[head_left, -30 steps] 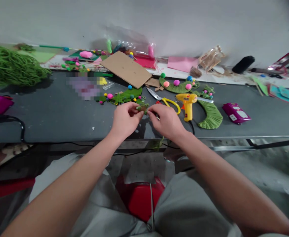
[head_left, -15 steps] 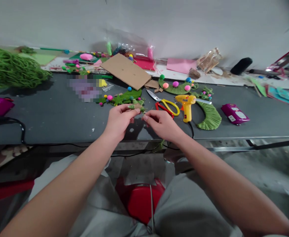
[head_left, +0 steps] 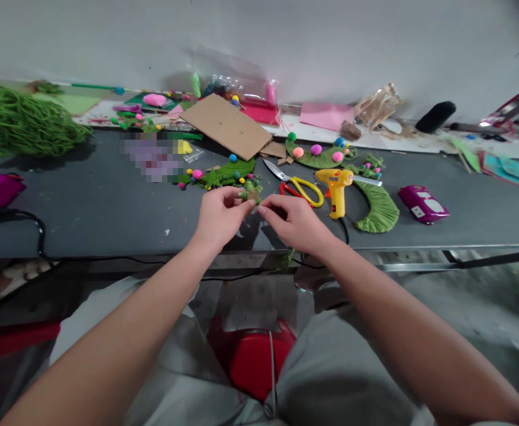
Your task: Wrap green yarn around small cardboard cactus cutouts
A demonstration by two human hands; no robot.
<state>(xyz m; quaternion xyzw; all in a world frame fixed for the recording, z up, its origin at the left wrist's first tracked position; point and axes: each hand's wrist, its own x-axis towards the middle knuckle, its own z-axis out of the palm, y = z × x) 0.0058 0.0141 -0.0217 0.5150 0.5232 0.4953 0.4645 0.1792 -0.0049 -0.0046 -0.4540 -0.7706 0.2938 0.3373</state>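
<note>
Fingers of the left hand (head_left: 218,220) pinch a small green yarn piece (head_left: 253,195) left of the scissors (head_left: 308,190); those of the right hand (head_left: 295,220) meet its edge, grip unclear. A rightward swing could snag the cord (head_left: 345,231) and drag the glue gun (head_left: 337,195), right of the scissors.
</note>
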